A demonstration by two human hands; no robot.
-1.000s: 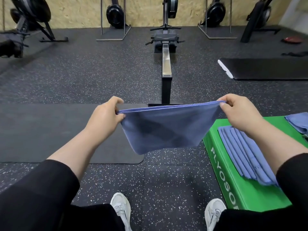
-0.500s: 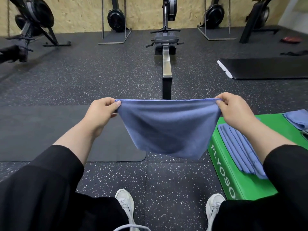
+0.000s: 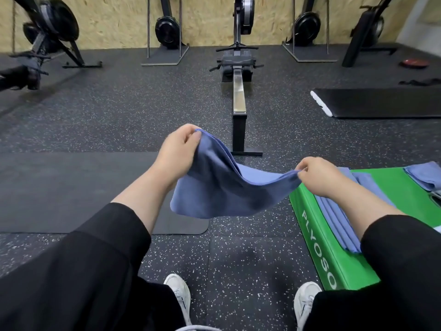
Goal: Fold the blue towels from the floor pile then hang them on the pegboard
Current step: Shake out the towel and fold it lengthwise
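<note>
A blue towel (image 3: 226,187) hangs in the air in front of me, folded over on itself. My left hand (image 3: 177,151) pinches its upper left corners, raised and near the middle of the view. My right hand (image 3: 319,176) pinches the opposite corners, lower and just above the green box (image 3: 317,244). The towel sags between the two hands. A stack of folded blue towels (image 3: 338,223) lies on the green box, partly under my right forearm. Another blue towel (image 3: 424,174) lies at the box's far right. No pegboard is in view.
A rowing machine (image 3: 238,91) runs straight ahead, its foot close behind the towel. A dark mat (image 3: 71,192) lies on the floor at left, another black mat (image 3: 381,102) at right. Exercise machines line the back wall. My white shoes (image 3: 179,295) stand on speckled floor.
My left hand has moved right and up toward the right hand. The right hand has dropped toward the green box. The towel, stretched flat before, now sags between them.
</note>
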